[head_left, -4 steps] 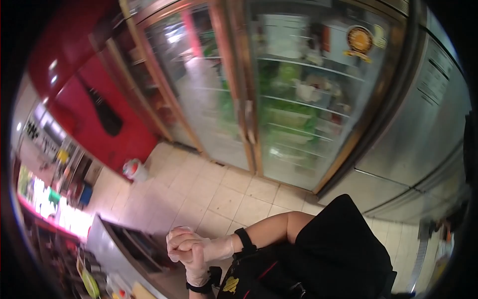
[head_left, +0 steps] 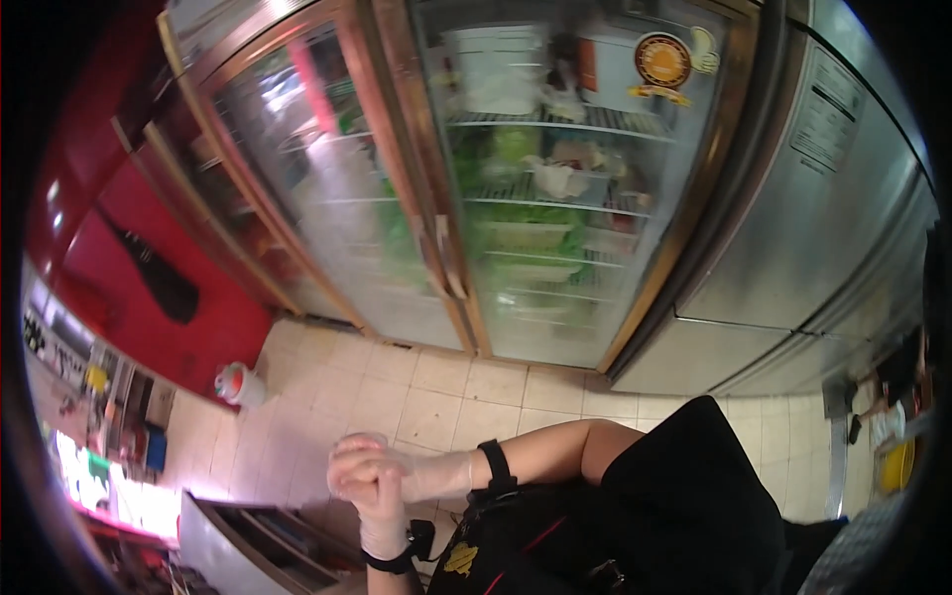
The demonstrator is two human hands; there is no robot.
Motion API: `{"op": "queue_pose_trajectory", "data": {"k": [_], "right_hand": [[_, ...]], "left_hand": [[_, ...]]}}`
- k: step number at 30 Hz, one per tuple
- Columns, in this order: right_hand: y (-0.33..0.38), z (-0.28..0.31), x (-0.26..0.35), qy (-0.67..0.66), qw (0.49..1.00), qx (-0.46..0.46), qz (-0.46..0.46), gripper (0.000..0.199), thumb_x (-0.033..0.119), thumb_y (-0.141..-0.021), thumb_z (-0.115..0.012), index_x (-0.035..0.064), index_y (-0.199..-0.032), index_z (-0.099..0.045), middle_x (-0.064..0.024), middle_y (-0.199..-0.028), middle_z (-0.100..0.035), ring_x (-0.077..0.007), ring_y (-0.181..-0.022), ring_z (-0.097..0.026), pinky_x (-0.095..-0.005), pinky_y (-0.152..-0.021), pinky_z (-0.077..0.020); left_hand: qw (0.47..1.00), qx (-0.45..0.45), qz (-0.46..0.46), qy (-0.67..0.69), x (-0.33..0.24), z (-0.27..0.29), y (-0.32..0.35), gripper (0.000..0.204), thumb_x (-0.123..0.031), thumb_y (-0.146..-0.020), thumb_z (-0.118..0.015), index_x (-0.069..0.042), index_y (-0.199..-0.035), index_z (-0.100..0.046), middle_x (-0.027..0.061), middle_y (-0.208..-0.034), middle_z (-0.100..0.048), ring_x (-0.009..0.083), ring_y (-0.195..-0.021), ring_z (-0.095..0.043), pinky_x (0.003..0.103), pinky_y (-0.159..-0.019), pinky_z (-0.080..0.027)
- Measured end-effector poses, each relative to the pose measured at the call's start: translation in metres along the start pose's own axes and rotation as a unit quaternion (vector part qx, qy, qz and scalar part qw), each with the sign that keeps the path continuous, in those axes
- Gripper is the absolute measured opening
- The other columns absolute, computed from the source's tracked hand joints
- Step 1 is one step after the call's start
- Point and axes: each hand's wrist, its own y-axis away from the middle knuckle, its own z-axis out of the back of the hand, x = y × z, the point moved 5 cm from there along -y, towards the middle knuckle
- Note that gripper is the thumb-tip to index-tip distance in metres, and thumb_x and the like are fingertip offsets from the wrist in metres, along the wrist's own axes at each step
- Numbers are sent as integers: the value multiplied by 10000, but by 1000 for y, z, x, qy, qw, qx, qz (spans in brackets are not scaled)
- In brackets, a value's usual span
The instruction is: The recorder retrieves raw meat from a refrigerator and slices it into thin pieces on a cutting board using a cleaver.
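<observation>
Glass-door fridges, tiled floor, your gloved hands clasped together low in the view.

Ahead of you stand the glass-door fridge (head_left: 535, 188) with shelves of greens and the steel cabinet (head_left: 823, 228) on its right; a red wall (head_left: 129, 288) closes your left side. Between them and you lies pale tiled floor (head_left: 446, 387), open but for a small lidded cup (head_left: 236, 384) near the red wall. A metal counter edge (head_left: 213, 540) sits just beside your hands. Your right hand (head_left: 397, 476) and left hand (head_left: 369, 496), both in thin clear gloves, are pressed together, fingers curled around each other; whether they enclose anything you cannot tell.
</observation>
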Motion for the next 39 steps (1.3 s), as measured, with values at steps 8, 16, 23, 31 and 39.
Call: {"op": "queue_pose_trajectory", "data": {"k": [8,16,23,31,39], "right_hand": [[-105,135,-16,501,841,115,-172,736,312,-889,-623,44,-1471,-261,-196,-1487,-330,-314,-1378,-315,-385,-1132,-261],[-166,350,-39,602,645,-435,-178,543,295,-863,-634,-30,-1261,-458,-257,-1257,-508,-382,-1146,-516,-412,-940,-429],[-171,337,-50,476,616,-579,-242,489,463,-879,-600,-14,-987,-595,-125,-809,-624,-264,-819,-607,-358,-805,-469],[-131,382,-89,403,709,-544,-199,560,548,-958,-438,15,-900,-603,-23,-802,-577,-146,-733,-513,-265,-756,-421],[-65,287,-59,417,774,-403,-254,511,457,-1025,-273,51,-913,-561,-41,-823,-591,-160,-828,-552,-302,-821,-429]], "left_hand": [[960,201,189,36,127,41,-92,685,-381,-936,-549,-77,-1484,-273,166,-1534,-239,300,-1278,-440,399,-1044,-364],[798,-98,586,100,508,375,-53,504,-319,-962,-506,-60,-1381,-401,107,-1242,-564,242,-1129,-530,364,-986,-399],[892,76,445,33,497,337,-147,468,-260,-964,-491,-29,-1366,-421,141,-1260,-554,275,-1155,-522,395,-990,-410],[943,261,207,-22,418,246,-248,431,-192,-966,-473,6,-1348,-444,179,-1280,-543,312,-1185,-513,430,-996,-422],[931,364,-3,-42,411,181,-285,402,-133,-967,-458,36,-1332,-464,212,-1298,-533,344,-1211,-505,461,-1000,-432]]}}
